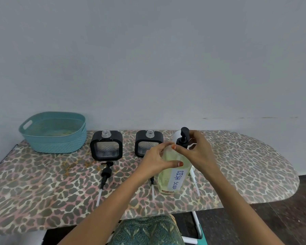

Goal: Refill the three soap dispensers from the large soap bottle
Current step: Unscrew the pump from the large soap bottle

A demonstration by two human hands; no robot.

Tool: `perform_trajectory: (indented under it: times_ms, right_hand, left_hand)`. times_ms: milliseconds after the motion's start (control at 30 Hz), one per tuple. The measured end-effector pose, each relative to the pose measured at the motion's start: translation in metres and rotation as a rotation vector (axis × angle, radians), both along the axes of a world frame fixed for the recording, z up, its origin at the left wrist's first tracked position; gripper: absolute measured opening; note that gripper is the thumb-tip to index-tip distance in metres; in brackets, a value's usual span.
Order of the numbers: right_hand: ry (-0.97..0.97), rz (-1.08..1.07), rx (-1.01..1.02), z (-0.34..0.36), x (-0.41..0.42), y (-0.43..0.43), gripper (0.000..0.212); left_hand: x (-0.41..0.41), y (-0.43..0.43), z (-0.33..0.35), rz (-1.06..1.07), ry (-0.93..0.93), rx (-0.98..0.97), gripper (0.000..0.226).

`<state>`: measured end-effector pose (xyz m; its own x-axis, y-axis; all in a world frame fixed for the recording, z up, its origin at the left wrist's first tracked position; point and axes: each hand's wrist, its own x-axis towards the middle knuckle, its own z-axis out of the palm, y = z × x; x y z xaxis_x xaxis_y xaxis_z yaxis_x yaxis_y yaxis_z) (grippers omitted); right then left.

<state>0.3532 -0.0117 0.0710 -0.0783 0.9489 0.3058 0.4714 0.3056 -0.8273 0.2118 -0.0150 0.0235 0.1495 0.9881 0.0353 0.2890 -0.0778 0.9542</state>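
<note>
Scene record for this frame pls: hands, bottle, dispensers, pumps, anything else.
left hand: grips large soap bottle by its upper body
right hand: fingers curled on bottle pump
bottle: base on ironing board, pale yellow liquid, label DISH SOAP
left dispenser: neck open
middle dispenser: neck open
third: mostly hidden; white object behind bottle
loose pump: lying before left dispenser
teal basket: far left

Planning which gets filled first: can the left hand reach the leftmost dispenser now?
Probably, but not at once: the left hand grips the dish soap bottle and must let go first. The way to the leftmost dispenser looks free; a loose pump lies in front of it.
</note>
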Motion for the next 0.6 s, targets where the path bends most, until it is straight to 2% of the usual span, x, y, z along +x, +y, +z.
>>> perform_trajectory:
  times_ms: [100, 267, 333, 433, 533, 600]
  right_hand:
    - [0.111, 0.011, -0.034, -0.0003, 0.0028, -0.0009, 0.038]
    - [0.341, 0.162, -0.164, 0.0023, 0.0050, -0.0080, 0.045]
    - [0.298, 0.145, -0.161, -0.0013, 0.0035, -0.0064, 0.041]
    - [0.134, -0.008, -0.056, -0.0055, -0.0015, -0.0037, 0.042]
    - [0.117, -0.044, 0.018, -0.0037, -0.0037, -0.0033, 0.044]
    - [0.130, -0.038, 0.016, -0.0031, -0.0018, -0.0038, 0.043]
  left_hand:
    - [-0.0003, -0.0003, -0.0011, -0.007, 0.001, 0.003, 0.063]
    - [-0.0006, 0.0006, -0.0029, 0.002, -0.001, -0.013, 0.071]
    - [-0.0009, 0.0003, -0.0025, -0.001, -0.001, -0.017, 0.074]
    - [-0.0023, -0.0010, -0.0009, -0.007, -0.005, -0.009, 0.068]
    - [-0.0025, -0.0028, 0.0022, -0.003, -0.008, -0.006, 0.055]
    - [-0.0021, -0.0033, 0.0026, -0.007, -0.008, -0.011, 0.058]
